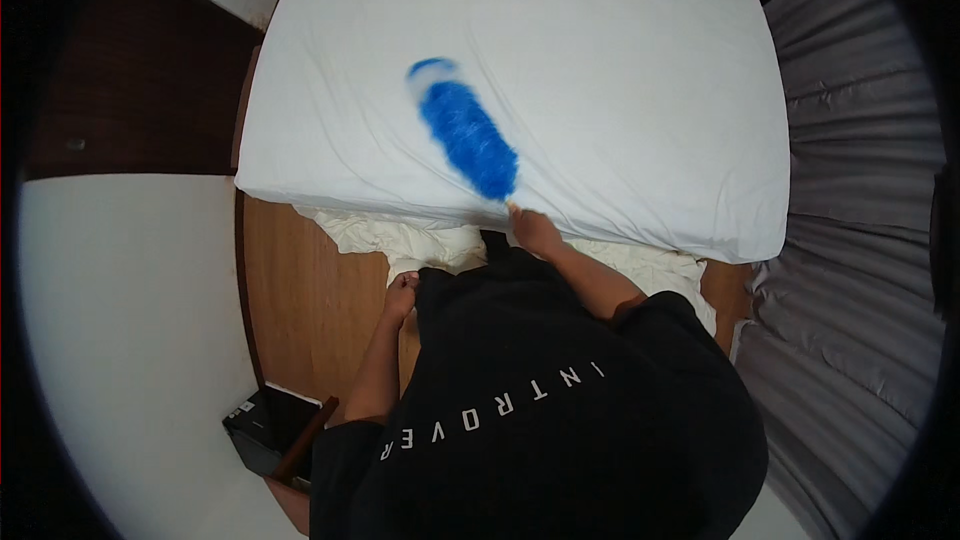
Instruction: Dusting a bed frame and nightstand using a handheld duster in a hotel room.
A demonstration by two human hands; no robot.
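My right hand (535,231) is closed around the pale handle of a fluffy blue duster (471,139), at the near edge of the bed. The duster's head points away and to the left over the white fitted sheet (630,90); its far tip is blurred, and whether it touches the sheet I cannot tell. Creases run across the sheet near the duster. My left hand (403,291) hangs low by the left side of my black shirt, its fingers curled; whether something is inside them is not clear.
A bunched cream quilt (367,231) lies at the foot of the bed, over the wooden floor (315,300). Grey curtains (847,165) hang on the right. A white wall (135,300) and a dark wooden door (142,82) stand left. Behind me at the lower left is a black box-like object (270,424).
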